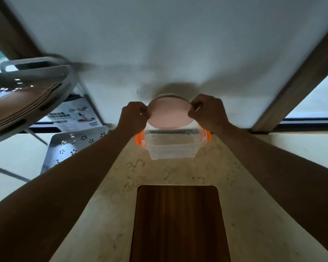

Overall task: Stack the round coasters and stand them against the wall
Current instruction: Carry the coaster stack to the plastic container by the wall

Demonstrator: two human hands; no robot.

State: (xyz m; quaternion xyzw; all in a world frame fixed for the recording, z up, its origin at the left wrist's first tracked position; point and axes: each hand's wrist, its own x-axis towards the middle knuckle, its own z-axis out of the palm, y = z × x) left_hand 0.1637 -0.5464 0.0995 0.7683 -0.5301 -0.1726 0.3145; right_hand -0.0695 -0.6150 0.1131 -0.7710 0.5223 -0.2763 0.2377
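A stack of round coasters (169, 114), pink face toward me with a pale rim behind it, stands on edge close to the white wall (178, 44). My left hand (133, 115) pinches its left edge and my right hand (207, 111) pinches its right edge. The lower part of the stack is hidden behind a clear plastic box (171, 144) with orange latches. I cannot tell whether the stack touches the wall.
A dark wooden cutting board (178, 224) lies on the marble counter (106, 214) near me. A white perforated rack (30, 87) with a tray (72, 146) stands at the left, a printed leaflet behind it. Brown window frames flank the wall.
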